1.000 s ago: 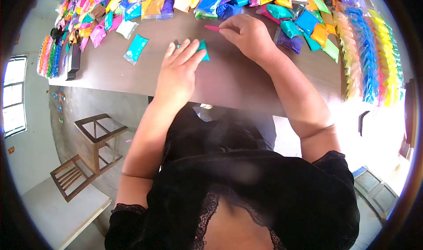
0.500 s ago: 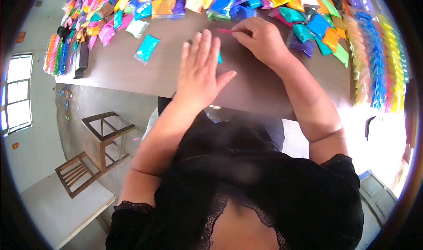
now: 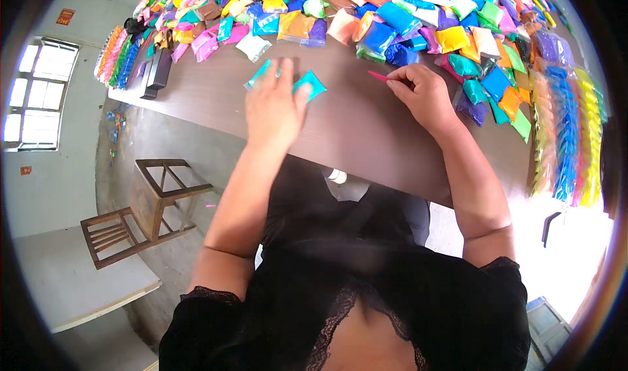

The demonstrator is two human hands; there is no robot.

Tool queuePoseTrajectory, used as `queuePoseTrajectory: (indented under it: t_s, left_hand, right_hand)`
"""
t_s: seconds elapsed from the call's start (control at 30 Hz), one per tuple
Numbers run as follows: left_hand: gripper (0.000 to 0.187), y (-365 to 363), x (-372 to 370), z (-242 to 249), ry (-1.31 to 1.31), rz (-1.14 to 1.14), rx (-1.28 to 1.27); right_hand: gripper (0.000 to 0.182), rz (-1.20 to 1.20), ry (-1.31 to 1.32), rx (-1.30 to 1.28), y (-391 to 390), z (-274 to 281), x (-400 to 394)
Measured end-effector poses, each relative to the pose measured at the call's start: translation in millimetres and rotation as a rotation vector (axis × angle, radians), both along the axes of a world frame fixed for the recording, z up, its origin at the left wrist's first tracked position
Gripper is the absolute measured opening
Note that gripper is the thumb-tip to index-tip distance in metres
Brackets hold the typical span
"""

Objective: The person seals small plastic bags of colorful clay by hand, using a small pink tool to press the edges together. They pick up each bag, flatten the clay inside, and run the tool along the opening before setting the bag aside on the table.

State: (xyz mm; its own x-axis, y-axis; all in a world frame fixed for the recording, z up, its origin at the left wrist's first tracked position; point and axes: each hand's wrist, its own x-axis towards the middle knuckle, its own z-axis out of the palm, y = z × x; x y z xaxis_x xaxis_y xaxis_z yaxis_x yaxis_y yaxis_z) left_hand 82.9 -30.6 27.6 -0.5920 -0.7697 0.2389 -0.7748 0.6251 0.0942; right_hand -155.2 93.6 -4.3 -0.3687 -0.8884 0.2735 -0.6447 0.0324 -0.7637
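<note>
My left hand [image 3: 276, 104] lies flat with its fingers outstretched over two small teal packets on the table. The left teal packet [image 3: 256, 77] is partly hidden under my fingers. Beside my thumb, the right teal packet [image 3: 314, 87] shows most of its surface. In my right hand [image 3: 422, 96], thumb and fingers pinch a thin pink stick [image 3: 377, 76], its tip pointing left above the brown tabletop [image 3: 366, 135].
A heap of colourful small packets [image 3: 297, 28] spreads along the table's far side. Strips of peach, blue and yellow packets [image 3: 562, 129] hang at the right edge. A black box [image 3: 156, 73] sits on the left end. A wooden chair [image 3: 154, 201] lies on the floor to the left.
My left hand has shifted left onto the left teal packet, uncovering more of the right one. My right hand keeps its pinch on the pink stick. The camera view has tilted.
</note>
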Motion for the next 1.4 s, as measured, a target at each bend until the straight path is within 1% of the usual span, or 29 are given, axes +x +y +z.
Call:
queuePoseTrajectory:
  t_s: [0.03, 0.1, 0.13, 0.2, 0.27, 0.33, 0.37, 0.43, 0.47, 0.53, 0.57, 0.6, 0.67, 0.7, 0.77, 0.8, 0.87, 0.9, 0.97, 1.0, 1.07, 1.1, 1.17, 1.2, 1.27, 1.3, 1.37, 1.4]
  left_hand:
    - [0.046, -16, 6, -1, 0.003, 0.0, -0.002]
    - [0.046, -54, 23, -17, 0.123, -0.118, -0.222]
    - [0.046, -64, 30, -30, 0.126, -0.117, -0.224]
    - [0.046, -79, 39, -49, 0.237, -0.136, 0.124]
    - [0.047, -69, 36, -41, 0.216, -0.142, 0.135]
    - [0.05, -60, 30, -34, 0.474, 0.024, 0.439]
    - [0.05, -57, 26, -32, 0.472, 0.024, 0.443]
    - [0.054, -54, 20, -26, 0.602, -0.107, 0.366]
    - [0.054, -50, 16, -23, 0.606, -0.106, 0.366]
    - [0.054, -38, 12, -16, 0.158, -0.414, -0.019]
    - [0.056, -33, 10, -12, 0.035, -0.451, -0.056]
    - [0.056, -32, 10, -15, 0.038, -0.452, -0.06]
    - [0.057, -33, 11, -27, -0.013, -0.464, 0.076]
    - [0.057, -33, 11, -32, -0.009, -0.464, 0.068]
    - [0.054, -28, 13, -37, 0.094, -0.257, 0.056]
    - [0.054, -25, 13, -38, 0.098, -0.254, 0.048]
    - [0.05, -19, 11, -35, 0.377, -0.086, -0.01]
    - [0.05, -20, 11, -31, 0.381, -0.083, -0.015]
    - [0.049, -19, 10, -21, 0.095, -0.065, -0.068]
    - [0.049, -22, 12, -25, 0.096, -0.06, -0.069]
    - [0.054, -32, 16, -30, 0.037, -0.119, 0.073]
    - [0.054, -34, 18, -34, 0.038, -0.116, 0.068]
    - [0.057, -33, 17, -33, 0.069, -0.125, -0.128]
    - [0.057, -36, 19, -34, 0.068, -0.122, -0.132]
    - [0.063, -42, 24, -34, 0.017, -0.158, 0.034]
    - [0.063, -46, 27, -34, 0.016, -0.154, 0.034]
    - [0.078, -50, 32, -24, 0.034, -0.233, 0.152]
    - [0.078, -52, 36, -21, 0.031, -0.232, 0.159]
  right_hand:
    - [0.015, 0.0, 0.003, -0.002, 0, 0, -1]
    - [0.015, 0.022, 0.029, 0.002, 0, 0, -2]
    - [0.015, 0.024, 0.032, 0.0, 1, 0, -1]
    - [0.015, 0.006, -0.006, 0.039, 0, 1, 1]
    - [0.015, 0.01, -0.013, 0.032, 0, 2, 0]
    - [0.015, 0.009, -0.024, 0.035, 1, 0, 0]
    - [0.014, 0.021, -0.013, 0.019, 1, 0, 0]
    - [0.014, 0.036, 0.004, 0.003, 0, 0, -1]
    - [0.014, 0.036, 0.015, 0.012, 0, 0, -1]
    - [0.013, 0.04, 0.034, 0.018, -1, 0, -2]
    - [0.013, 0.037, 0.019, 0.022, -1, 1, -1]
    - [0.013, 0.033, 0.003, 0.025, 0, 2, -1]
    - [0.013, 0.032, -0.006, 0.032, 1, 2, -1]
    - [0.013, 0.031, -0.018, 0.04, 1, 2, -1]
    - [0.013, 0.033, -0.012, 0.043, 1, 1, 0]
    - [0.013, 0.035, -0.009, 0.047, 0, 1, -1]
    - [0.013, 0.037, 0.001, 0.045, 0, 1, -1]
    - [0.013, 0.038, 0.007, 0.052, 0, 1, -1]
    - [0.012, 0.048, 0.018, 0.032, 0, 2, -1]
    - [0.012, 0.055, 0.024, 0.014, 1, 2, 0]
    - [0.012, 0.056, 0.025, 0.016, 1, 2, 1]
    - [0.012, 0.049, 0.025, 0.019, 0, 2, 1]
    - [0.012, 0.051, 0.042, 0.011, 1, 1, 0]
    - [0.012, 0.049, 0.057, 0.007, 1, 0, 0]
    - [0.013, 0.054, 0.047, 0.016, 1, 3, 2]
    - [0.013, 0.053, 0.039, 0.028, 1, 5, 2]
    - [0.013, 0.06, 0.035, 0.025, 1, 5, 2]
    - [0.012, 0.06, 0.03, 0.021, 1, 4, 2]
